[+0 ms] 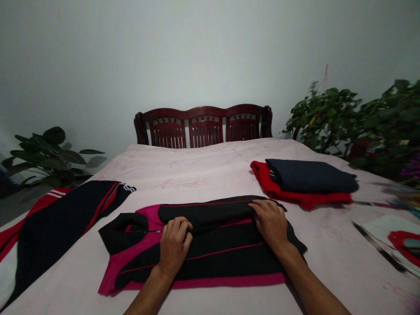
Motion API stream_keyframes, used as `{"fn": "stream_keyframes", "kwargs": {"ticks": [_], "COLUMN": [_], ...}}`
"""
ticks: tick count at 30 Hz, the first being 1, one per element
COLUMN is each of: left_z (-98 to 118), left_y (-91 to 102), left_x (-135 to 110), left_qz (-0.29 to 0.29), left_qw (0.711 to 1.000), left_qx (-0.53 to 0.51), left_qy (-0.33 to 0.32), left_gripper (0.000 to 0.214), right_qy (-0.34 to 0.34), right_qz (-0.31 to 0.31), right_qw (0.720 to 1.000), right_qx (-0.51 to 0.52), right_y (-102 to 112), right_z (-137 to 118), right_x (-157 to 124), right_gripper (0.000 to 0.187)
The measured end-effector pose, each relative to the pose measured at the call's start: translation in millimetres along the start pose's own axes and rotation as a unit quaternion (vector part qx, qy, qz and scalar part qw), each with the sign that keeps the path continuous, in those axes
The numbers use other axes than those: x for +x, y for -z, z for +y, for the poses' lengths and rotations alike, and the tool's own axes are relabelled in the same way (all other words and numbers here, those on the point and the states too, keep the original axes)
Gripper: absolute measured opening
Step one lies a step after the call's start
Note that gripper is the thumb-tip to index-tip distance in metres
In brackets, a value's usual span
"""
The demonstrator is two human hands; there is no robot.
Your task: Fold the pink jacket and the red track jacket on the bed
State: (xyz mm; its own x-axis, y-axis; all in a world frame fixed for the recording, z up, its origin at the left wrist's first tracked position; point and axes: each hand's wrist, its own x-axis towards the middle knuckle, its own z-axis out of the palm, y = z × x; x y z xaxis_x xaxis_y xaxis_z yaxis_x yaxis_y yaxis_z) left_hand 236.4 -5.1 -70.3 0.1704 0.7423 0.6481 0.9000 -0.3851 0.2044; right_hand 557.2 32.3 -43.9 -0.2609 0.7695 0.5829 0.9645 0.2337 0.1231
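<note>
A black jacket with magenta panels and piping (223, 262) lies front up on the bed, its collar toward the left and its zip partly visible. One sleeve is laid lengthwise across the body, along the far side. My left hand (175, 244) rests near the chest beside the zip, fingers curled in and closed on the sleeve cloth. Toward the jacket's right end, my right hand (271, 222) holds the same sleeve near its cuff, fingertips bent over the fabric. Both thumbs are partly hidden or pressed against the cloth.
Folded dark blue clothing (311, 176) sits on a red garment (302, 199) at the right. Dark trousers with red and white stripes (62, 223) lie left. A pink sheet (183, 175) covers the bed. Papers (383, 236) lie far right; leafy plants (328, 113) flank the wooden headboard (203, 127).
</note>
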Motion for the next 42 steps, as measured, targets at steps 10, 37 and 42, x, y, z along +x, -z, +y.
{"fn": "stream_keyframes", "kwargs": {"ticks": [10, 37, 42], "left_z": [-10.5, -13.6, -14.4], "left_y": [-8.5, -14.2, -14.9], "left_x": [-6.2, -10.2, -11.5], "left_qz": [0.054, 0.0, -0.002], "left_qw": [0.994, 0.996, 0.996], "left_qx": [-0.087, -0.082, -0.082], "left_qy": [-0.022, 0.016, 0.019], "left_gripper": [0.016, 0.015, 0.014], "right_qy": [-0.112, 0.098, 0.099], "right_qz": [0.046, -0.139, -0.175], "right_qw": [0.993, 0.985, 0.979], "right_qx": [-0.007, -0.009, -0.038], "right_y": [8.1, -16.4, -23.1], "right_z": [17.0, 35.6, 34.4], "right_x": [5.9, 22.6, 33.0], "right_gripper": [0.023, 0.034, 0.035]}}
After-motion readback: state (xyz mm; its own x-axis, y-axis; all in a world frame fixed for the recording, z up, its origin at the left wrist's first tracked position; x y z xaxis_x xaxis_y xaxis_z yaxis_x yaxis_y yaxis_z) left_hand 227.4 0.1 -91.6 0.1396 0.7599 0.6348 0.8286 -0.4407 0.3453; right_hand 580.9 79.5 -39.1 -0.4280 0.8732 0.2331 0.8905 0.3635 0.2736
